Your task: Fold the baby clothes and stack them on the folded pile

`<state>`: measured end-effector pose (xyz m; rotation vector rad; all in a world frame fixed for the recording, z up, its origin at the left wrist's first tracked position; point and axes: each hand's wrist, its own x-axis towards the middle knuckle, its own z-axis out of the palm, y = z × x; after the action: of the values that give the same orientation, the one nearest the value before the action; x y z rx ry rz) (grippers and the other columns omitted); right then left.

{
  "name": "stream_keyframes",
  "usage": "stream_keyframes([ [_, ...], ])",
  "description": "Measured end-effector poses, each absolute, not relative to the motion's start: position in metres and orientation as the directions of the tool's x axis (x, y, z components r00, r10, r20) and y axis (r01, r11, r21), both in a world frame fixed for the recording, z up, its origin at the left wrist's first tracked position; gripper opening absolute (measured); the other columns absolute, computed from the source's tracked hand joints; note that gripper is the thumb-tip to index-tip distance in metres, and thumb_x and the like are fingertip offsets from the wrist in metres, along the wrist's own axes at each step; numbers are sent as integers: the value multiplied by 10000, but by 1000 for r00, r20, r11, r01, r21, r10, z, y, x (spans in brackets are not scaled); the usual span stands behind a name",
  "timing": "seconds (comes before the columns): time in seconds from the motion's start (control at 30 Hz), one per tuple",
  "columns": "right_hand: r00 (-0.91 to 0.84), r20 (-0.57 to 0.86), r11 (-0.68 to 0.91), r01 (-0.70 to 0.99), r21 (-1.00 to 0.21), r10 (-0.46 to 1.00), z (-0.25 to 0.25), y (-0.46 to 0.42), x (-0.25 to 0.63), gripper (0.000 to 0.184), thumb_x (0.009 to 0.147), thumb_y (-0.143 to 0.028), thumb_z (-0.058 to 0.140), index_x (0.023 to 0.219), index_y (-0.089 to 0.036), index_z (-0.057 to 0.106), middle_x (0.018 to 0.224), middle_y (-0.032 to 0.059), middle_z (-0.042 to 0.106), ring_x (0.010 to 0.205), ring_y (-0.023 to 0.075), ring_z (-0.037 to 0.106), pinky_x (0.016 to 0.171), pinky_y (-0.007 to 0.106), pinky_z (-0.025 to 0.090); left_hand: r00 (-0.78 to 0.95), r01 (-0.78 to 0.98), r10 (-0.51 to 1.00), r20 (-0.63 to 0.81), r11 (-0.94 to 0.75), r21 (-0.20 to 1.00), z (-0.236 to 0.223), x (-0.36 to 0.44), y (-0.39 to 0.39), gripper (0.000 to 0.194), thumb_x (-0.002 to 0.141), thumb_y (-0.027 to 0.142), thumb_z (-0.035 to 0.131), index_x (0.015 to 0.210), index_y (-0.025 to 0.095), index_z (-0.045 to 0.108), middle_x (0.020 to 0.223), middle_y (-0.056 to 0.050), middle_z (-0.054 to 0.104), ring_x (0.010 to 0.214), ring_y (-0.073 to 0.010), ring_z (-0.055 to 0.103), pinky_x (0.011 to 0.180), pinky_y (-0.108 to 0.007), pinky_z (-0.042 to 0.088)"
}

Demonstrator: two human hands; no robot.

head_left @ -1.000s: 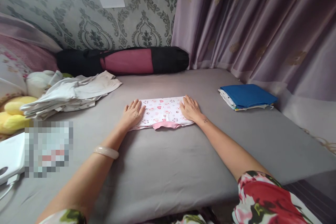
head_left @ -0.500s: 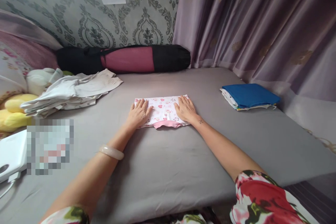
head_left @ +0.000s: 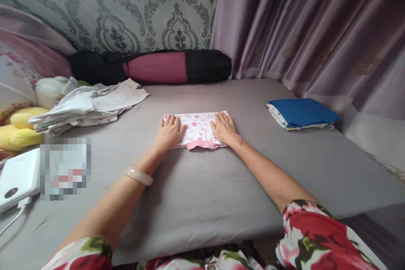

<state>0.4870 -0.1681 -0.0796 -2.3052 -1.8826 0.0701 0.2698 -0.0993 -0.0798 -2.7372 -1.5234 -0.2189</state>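
Note:
A folded white garment [head_left: 198,128] with pink hearts and flowers lies flat on the grey bed sheet [head_left: 202,194], its pink neckband toward me. My left hand [head_left: 171,131] rests palm down on the garment's left side, fingers stretched out and pointing away from me. On the opposite side my right hand [head_left: 224,128] presses flat in the same way, its thumb angled inward. Neither hand grips the cloth. Parts of the garment's side edges are hidden under the hands.
A folded pile topped with blue cloth [head_left: 303,113] sits at right. Pale clothes [head_left: 91,105] are stacked at left, near yellow plush toys [head_left: 22,128] and a white power bank with cable [head_left: 20,179]. A long black and maroon bag [head_left: 155,67] lies along the wall.
Both hands stay flat on the garment in nearly the same place. The whole view has shifted slightly, with things sitting a little higher in the picture.

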Motion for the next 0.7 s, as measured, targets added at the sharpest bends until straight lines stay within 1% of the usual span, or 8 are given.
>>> stream_keyframes([
  [0.1, 171, 82, -154, 972, -177, 982, -76, -171, 472, 585, 998, -335, 280, 1476, -12, 381, 1578, 187, 312, 1481, 281, 228, 1208, 440, 127, 546, 825, 823, 158, -561, 74, -79, 282, -112, 549, 981, 377, 291, 1397, 50, 439, 1526, -227, 390, 1461, -333, 284, 1193, -529, 183],
  [0.17, 142, 93, -122, 974, -193, 985, -77, -173, 462, 584, 997, -331, 278, 1479, -17, 379, 1588, 179, 292, 1488, 273, 210, 1211, 435, 123, 586, 791, 794, 164, -604, 99, -82, 291, -123, 551, 977, 381, 302, 1416, 74, 431, 1544, -203, 376, 1471, -318, 270, 1197, -519, 191],
  [0.27, 135, 90, -114, 971, -211, 987, -82, -174, 451, 579, 1000, -330, 265, 1477, -25, 388, 1585, 169, 304, 1486, 266, 216, 1213, 434, 113, 618, 761, 769, 164, -637, 124, -89, 300, -136, 551, 985, 385, 274, 1436, 108, 428, 1543, -168, 394, 1467, -303, 286, 1197, -511, 200],
  [0.37, 140, 96, -117, 970, -214, 985, -86, -174, 447, 571, 999, -329, 271, 1469, -33, 405, 1574, 158, 335, 1481, 262, 231, 1214, 427, 104, 616, 762, 767, 178, -638, 114, -95, 303, -141, 564, 994, 371, 238, 1455, 94, 409, 1529, -168, 416, 1454, -302, 316, 1200, -510, 185],
  [0.5, 141, 104, -117, 970, -211, 984, -87, -174, 449, 563, 996, -320, 281, 1463, -34, 413, 1571, 156, 343, 1479, 260, 234, 1212, 425, 105, 613, 757, 765, 199, -641, 128, -98, 302, -141, 564, 994, 368, 245, 1450, 83, 417, 1518, -174, 430, 1450, -304, 322, 1200, -513, 186],
  [0.6, 138, 84, -118, 971, -210, 987, -83, -174, 449, 562, 996, -316, 280, 1466, -34, 405, 1579, 161, 323, 1482, 259, 226, 1213, 432, 106, 617, 738, 754, 224, -653, 168, -95, 299, -142, 545, 997, 378, 255, 1417, 92, 453, 1502, -174, 452, 1442, -300, 339, 1194, -507, 208],
  [0.7, 128, 68, -111, 971, -214, 989, -76, -178, 441, 567, 1001, -313, 264, 1486, -41, 373, 1596, 163, 282, 1493, 260, 197, 1215, 442, 100, 584, 731, 768, 263, -638, 244, -89, 294, -143, 493, 997, 342, 266, 1379, 109, 475, 1482, -166, 479, 1430, -275, 363, 1188, -478, 239],
])
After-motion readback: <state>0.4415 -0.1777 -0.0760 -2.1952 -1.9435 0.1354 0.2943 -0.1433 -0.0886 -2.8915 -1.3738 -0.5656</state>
